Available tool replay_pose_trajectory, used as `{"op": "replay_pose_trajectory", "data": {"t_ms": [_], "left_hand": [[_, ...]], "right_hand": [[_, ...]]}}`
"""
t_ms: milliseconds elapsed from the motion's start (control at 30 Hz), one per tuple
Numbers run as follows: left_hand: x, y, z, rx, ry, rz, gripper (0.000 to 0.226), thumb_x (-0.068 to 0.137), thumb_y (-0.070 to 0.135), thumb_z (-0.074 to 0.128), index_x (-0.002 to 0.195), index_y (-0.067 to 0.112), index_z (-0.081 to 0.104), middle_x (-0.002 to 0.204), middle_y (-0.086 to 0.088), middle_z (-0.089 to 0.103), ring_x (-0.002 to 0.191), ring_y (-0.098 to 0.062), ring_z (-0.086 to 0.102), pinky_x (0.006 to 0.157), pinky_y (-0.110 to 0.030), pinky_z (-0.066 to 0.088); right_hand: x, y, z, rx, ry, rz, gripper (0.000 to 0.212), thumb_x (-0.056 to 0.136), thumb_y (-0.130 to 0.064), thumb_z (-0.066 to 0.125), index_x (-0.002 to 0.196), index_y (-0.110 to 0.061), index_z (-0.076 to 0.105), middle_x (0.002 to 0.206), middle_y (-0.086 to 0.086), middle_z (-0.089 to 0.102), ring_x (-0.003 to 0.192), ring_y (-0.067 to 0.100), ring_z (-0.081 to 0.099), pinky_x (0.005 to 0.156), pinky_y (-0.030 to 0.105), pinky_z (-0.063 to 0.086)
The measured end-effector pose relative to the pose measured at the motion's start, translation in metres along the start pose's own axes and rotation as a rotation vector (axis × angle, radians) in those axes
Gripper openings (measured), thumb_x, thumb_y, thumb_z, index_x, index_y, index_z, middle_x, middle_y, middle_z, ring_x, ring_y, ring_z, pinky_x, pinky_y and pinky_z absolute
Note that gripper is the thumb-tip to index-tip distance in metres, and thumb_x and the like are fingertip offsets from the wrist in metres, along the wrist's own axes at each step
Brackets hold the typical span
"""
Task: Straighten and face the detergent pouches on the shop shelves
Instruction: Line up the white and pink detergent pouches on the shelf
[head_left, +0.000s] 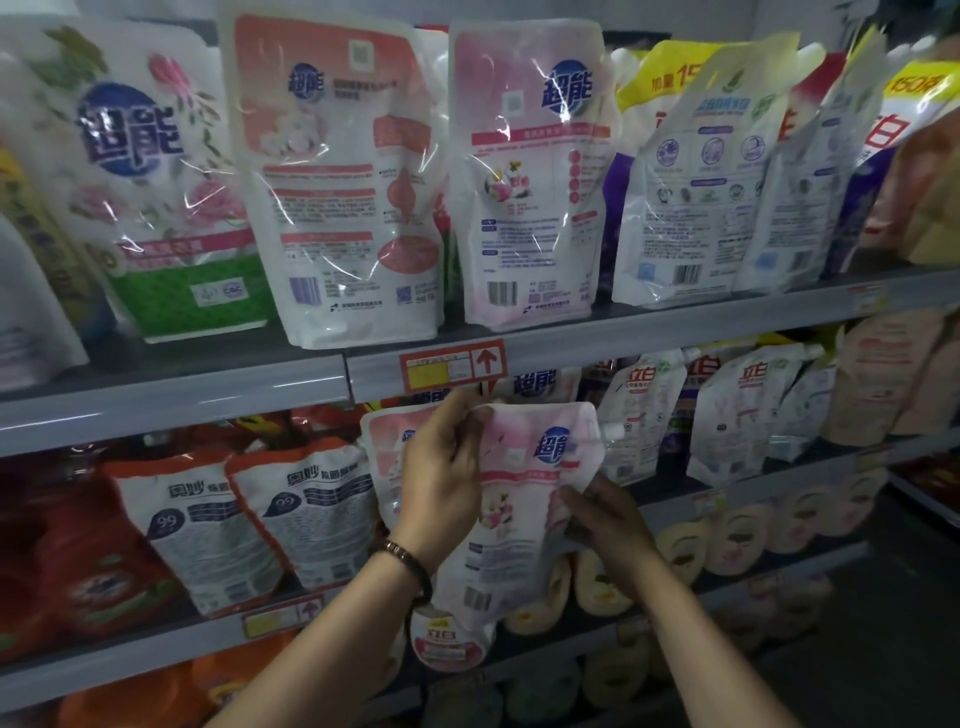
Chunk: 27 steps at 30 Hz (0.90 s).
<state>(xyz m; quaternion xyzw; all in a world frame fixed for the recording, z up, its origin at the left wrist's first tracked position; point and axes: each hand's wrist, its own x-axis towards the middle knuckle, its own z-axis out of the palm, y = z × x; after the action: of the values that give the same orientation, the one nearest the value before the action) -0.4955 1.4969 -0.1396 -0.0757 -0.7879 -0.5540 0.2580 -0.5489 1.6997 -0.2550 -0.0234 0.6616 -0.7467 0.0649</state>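
A pale pink detergent pouch (519, 499) with a blue logo and a white spout hangs in front of the middle shelf, its printed back with the barcode towards me. My left hand (441, 467) pinches its upper left corner. My right hand (602, 519) grips its right edge lower down. Just behind it stands a salmon-pink pouch (384, 457). On the top shelf (623, 327) stands a row of pouches: a floral green one (156, 197) faces front, while a salmon one (337, 187), a pink one (530, 176) and a white one (701, 182) show their backs.
White and orange pouches (249, 519) and red bottles (78, 561) fill the middle shelf's left. More spouted pouches (727, 410) stand at its right. Yellow rolled items (727, 540) line the lower shelf. A red price tag with an arrow (452, 364) sits on the top shelf's edge.
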Motion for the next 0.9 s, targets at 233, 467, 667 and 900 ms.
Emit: {"op": "replay_pose_trajectory", "data": {"t_ms": [233, 467, 667, 900], "left_hand": [[0.01, 0.005, -0.051, -0.102, 0.059, 0.026, 0.022, 0.111, 0.028, 0.053, 0.092, 0.022, 0.061, 0.077, 0.003, 0.056, 0.071, -0.011, 0.05, 0.065, -0.03, 0.043], [0.026, 0.04, -0.098, -0.266, 0.158, 0.075, 0.012, 0.108, 0.028, 0.055, 0.108, 0.019, 0.063, 0.094, 0.011, 0.068, 0.086, -0.004, 0.064, 0.075, -0.021, 0.055], [0.02, 0.047, -0.137, -0.406, -0.006, 0.014, 0.036, 0.101, 0.027, 0.057, 0.134, 0.011, 0.059, 0.122, -0.008, 0.075, 0.108, -0.026, 0.075, 0.085, -0.036, 0.064], [-0.005, 0.044, -0.177, -0.248, -0.151, 0.019, 0.077, 0.082, 0.026, 0.087, 0.145, 0.03, 0.043, 0.129, -0.002, 0.071, 0.114, -0.024, 0.075, 0.09, -0.041, 0.065]], "right_hand": [[-0.035, -0.047, 0.042, 0.026, 0.075, -0.155, 0.017, 0.101, -0.006, 0.061, 0.111, -0.009, 0.075, 0.106, 0.005, 0.082, 0.1, 0.024, 0.078, 0.074, 0.029, 0.064], [-0.054, -0.113, 0.083, 0.106, 0.058, -0.277, 0.027, 0.097, -0.019, 0.065, 0.117, -0.003, 0.074, 0.109, 0.016, 0.08, 0.1, 0.033, 0.079, 0.082, 0.046, 0.065], [-0.056, -0.151, 0.117, 0.219, 0.029, -0.301, 0.022, 0.096, -0.016, 0.066, 0.108, 0.0, 0.076, 0.107, 0.023, 0.078, 0.099, 0.043, 0.077, 0.085, 0.056, 0.064], [-0.052, -0.193, 0.176, 0.324, 0.001, -0.333, 0.025, 0.092, -0.023, 0.067, 0.107, -0.003, 0.074, 0.108, 0.022, 0.078, 0.098, 0.041, 0.077, 0.082, 0.056, 0.066]]}}
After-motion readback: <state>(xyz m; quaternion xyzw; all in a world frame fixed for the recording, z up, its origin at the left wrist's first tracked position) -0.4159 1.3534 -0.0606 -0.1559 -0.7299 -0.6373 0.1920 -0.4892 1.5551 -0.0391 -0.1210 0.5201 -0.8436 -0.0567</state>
